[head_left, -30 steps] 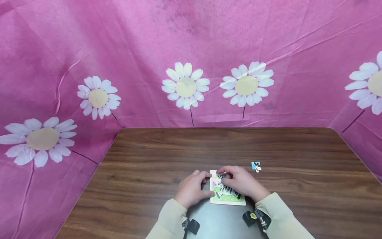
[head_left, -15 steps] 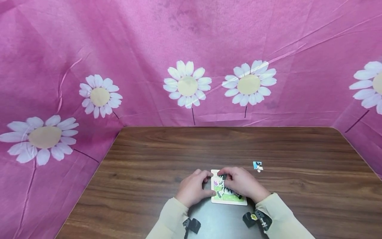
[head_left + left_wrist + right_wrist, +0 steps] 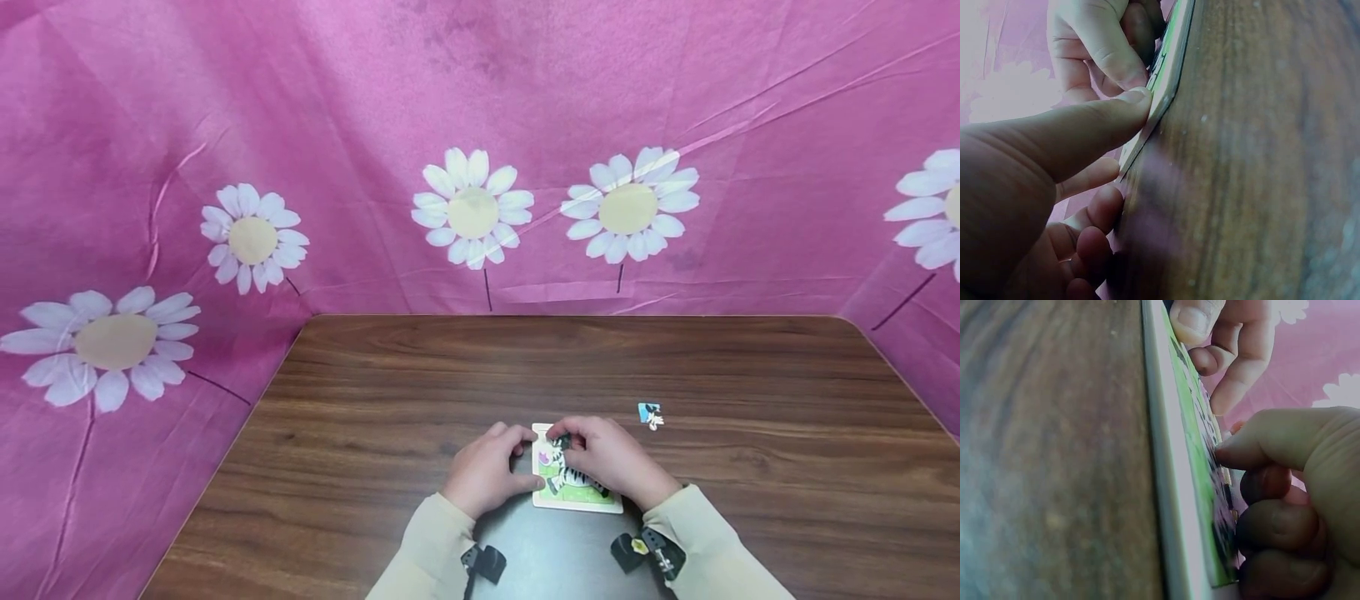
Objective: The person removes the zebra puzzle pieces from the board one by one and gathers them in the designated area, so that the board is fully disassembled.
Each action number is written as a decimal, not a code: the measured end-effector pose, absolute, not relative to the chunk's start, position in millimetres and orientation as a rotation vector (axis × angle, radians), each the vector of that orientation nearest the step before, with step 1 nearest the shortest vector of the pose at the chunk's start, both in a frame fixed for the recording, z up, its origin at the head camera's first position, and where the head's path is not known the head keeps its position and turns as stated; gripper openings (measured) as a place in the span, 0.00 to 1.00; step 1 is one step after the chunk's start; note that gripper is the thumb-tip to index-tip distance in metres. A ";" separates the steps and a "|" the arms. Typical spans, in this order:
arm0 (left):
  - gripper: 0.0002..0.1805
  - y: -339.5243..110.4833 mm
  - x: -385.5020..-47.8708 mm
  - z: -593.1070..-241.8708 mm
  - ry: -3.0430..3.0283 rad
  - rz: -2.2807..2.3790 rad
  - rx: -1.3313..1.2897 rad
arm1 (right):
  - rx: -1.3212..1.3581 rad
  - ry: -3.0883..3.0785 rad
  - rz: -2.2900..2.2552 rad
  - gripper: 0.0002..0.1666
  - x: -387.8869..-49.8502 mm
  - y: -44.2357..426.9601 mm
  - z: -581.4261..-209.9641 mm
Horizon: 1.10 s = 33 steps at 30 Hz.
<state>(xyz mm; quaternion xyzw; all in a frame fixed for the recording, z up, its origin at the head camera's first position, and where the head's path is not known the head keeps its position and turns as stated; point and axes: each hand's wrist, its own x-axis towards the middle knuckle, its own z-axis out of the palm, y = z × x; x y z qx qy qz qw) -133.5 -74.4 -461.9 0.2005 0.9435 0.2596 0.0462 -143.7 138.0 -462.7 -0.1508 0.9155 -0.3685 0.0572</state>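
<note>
Only the head view is shifted slightly; the work seems little advanced, the puzzle (image 3: pixel 573 492) touched by a loosely spread left hand (image 3: pixel 489 472) and a curled right hand (image 3: pixel 611 457), any pinch unclear.

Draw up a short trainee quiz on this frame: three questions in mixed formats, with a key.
1. Multiple choice: which animal is pictured on the jigsaw puzzle?
a) Lion
b) Zebra
c) Elephant

2. True or false: the loose puzzle piece lies on the wooden table, beyond the right hand and apart from the jigsaw puzzle.

3. Short answer: which hand touches the left edge of the jigsaw puzzle?

Key: 1. b; 2. true; 3. the left hand.
</note>
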 end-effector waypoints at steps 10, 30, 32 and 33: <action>0.30 -73.3 -133.7 -462.9 2.859 0.775 0.591 | -0.368 2.772 -1.067 0.23 -145.3 156.5 -458.9; 0.29 -73.8 -135.9 -464.4 2.852 0.792 0.585 | -0.277 2.721 -1.089 0.18 -148.2 162.7 -461.9; 0.29 -73.9 -135.9 -464.4 2.854 0.791 0.585 | -0.275 2.719 -1.096 0.18 -148.3 163.2 -462.0; 0.29 -74.0 -135.9 -464.5 2.856 0.789 0.586 | -0.276 2.722 -1.098 0.18 -148.2 163.3 -462.1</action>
